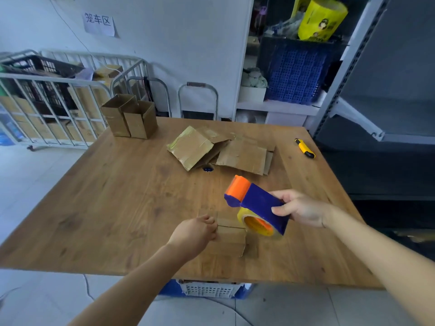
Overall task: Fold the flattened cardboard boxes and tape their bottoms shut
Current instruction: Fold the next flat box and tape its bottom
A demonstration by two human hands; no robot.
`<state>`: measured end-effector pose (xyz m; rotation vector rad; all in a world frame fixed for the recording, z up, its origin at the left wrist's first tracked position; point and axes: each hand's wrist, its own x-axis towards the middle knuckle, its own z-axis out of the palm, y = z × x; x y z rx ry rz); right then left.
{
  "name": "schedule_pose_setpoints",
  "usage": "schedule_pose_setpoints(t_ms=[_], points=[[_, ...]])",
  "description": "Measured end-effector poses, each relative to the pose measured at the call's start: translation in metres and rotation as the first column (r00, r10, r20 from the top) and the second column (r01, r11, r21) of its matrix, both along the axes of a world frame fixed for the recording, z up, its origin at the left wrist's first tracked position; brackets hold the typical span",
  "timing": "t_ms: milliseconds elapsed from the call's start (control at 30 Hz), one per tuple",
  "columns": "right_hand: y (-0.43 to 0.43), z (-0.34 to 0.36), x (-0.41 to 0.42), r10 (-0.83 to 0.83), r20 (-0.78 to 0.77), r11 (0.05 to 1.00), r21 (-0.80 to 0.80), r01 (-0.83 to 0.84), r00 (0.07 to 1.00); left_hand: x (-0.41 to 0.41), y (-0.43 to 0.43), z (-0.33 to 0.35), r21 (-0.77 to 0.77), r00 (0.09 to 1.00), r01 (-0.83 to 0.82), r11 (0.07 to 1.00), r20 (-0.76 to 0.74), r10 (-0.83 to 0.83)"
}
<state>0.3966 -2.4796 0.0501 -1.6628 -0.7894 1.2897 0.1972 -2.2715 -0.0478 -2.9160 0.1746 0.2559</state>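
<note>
A small folded cardboard box (231,238) stands on the wooden table (113,196) near its front edge. My left hand (196,232) grips the box's left side. My right hand (302,209) holds a blue and orange tape dispenser (255,202) with a yellowish tape roll, tilted just above the box's right top. Flattened cardboard boxes (221,151) lie in a loose pile at the table's middle back. Two folded boxes (129,116) stand upright at the back left corner.
A yellow utility knife (304,148) lies near the table's right edge. A metal cage cart (47,100) with cartons stands at the back left. Grey shelving (353,67) with a blue basket rises at the right. A crate (207,289) sits under the table.
</note>
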Motion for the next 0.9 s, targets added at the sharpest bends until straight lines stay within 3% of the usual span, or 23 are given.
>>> schedule_pose_setpoints(t_ms=[233, 333, 367, 500, 767, 900], points=[[0.022, 0.001, 0.008, 0.079, -0.018, 0.992, -0.094, -0.080, 0.997, -0.005, -0.001, 0.004, -0.151, 0.994, -0.014, 0.988, 0.103, 0.030], [0.031, 0.005, 0.011, 0.130, 0.003, 0.983, -0.134, -0.129, 0.991, -0.010, 0.002, 0.007, -0.338, 0.957, -0.092, 0.937, 0.230, 0.177], [0.034, 0.007, 0.011, 0.155, 0.007, 0.977, -0.150, -0.152, 0.988, -0.011, 0.003, 0.010, -0.427, 0.948, -0.130, 0.895, 0.209, 0.238], [0.043, 0.011, 0.019, 0.224, 0.012, 0.954, -0.205, -0.217, 0.975, -0.014, 0.006, 0.010, -0.551, 0.949, -0.147, 0.822, 0.155, 0.273], [0.030, -0.013, 0.030, 0.302, 0.066, 0.912, -0.310, -0.269, 0.951, -0.005, 0.000, 0.017, -0.584, 0.904, -0.310, 0.750, 0.064, 0.423], [0.022, -0.018, 0.030, 0.336, 0.062, 0.904, -0.300, -0.304, 0.940, 0.008, -0.011, 0.024, -0.475, 0.897, -0.370, 0.799, 0.043, 0.441]])
